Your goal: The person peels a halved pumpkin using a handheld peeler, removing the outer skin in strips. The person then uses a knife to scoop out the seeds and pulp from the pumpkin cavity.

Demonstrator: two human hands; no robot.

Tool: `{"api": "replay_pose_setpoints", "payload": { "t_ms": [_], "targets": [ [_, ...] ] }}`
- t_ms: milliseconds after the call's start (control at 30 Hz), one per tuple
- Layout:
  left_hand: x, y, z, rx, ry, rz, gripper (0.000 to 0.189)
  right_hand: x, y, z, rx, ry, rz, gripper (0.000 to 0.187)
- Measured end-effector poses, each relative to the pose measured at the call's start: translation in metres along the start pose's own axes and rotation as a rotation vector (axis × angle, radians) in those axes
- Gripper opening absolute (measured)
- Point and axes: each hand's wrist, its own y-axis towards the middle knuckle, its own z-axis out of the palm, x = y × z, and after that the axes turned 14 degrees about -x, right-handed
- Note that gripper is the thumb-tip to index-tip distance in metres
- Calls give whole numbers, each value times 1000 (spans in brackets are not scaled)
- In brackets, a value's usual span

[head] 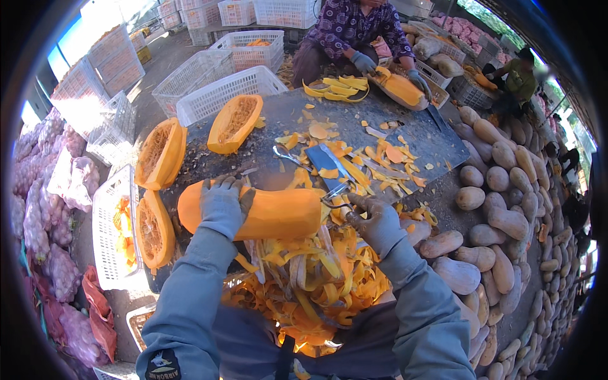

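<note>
My left hand point(222, 204), in a grey work glove, presses down on the left part of a long peeled squash point(280, 213) lying across the near side of a dark board point(204, 166). In my gloved right hand point(375, 221) is a metal peeler point(338, 204), its head by the squash's right end. Whether the blade touches the flesh is hard to tell. Beyond the squash lie a cleaver point(327, 166), partly under peelings, and a metal spoon point(287, 154). Halved squashes point(235, 124) with stringy, hollow middles rest at the left. Peelings point(308, 285) are heaped between my knees.
Across the board, a person point(356, 33) in gloves holds a partly peeled squash point(401, 90). White plastic crates point(228, 95) stand at the left and back. Whole squashes point(479, 256) cover the ground at right; net sacks point(61, 275) line the far left.
</note>
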Motion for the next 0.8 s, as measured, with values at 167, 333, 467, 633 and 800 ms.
{"api": "replay_pose_setpoints", "payload": {
  "t_ms": [167, 333, 467, 633, 800],
  "targets": [
    [5, 12, -8, 142, 107, -222, 56, -41, 24, -10, 49, -115, 361, 51],
    [1, 16, 9, 85, 130, -208, 57, -74, 47, 24, -194, -181, 315, 53],
    [17, 12, 19, -20, 110, -132, 52, -102, 79, 68, -256, -266, 360, 43],
    [54, -1, 57, -102, 74, -90, 46, -100, 97, 76, -277, -276, 402, 32],
    [63, 0, 78, -121, 104, -65, 48, -117, 93, 100, -210, -518, 226, 24]
  ]
}}
